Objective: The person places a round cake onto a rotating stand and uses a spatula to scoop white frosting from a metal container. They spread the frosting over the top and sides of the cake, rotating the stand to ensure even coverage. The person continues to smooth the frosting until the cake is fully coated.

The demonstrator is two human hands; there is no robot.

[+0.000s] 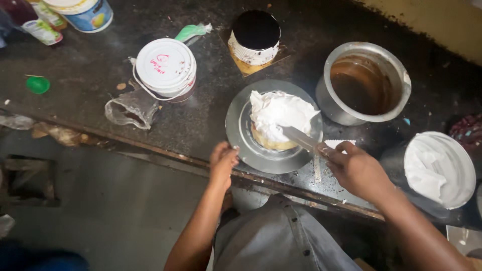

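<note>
A small round cake [273,143] heaped with white cream [281,111] sits on a round metal turntable [238,135] at the counter's front edge. My right hand [354,168] grips a flat metal spatula [298,138] whose blade rests against the cake's near right side. My left hand [222,161] touches the turntable's front left rim with its fingertips.
A steel pot [364,83] of brown liquid stands right of the turntable, and a bowl of white cream [439,168] sits at far right. Behind lie a dark-topped cake [255,36] on a board, a white lidded tub [165,68], a crumpled plastic bag [130,108] and a green cap [37,85].
</note>
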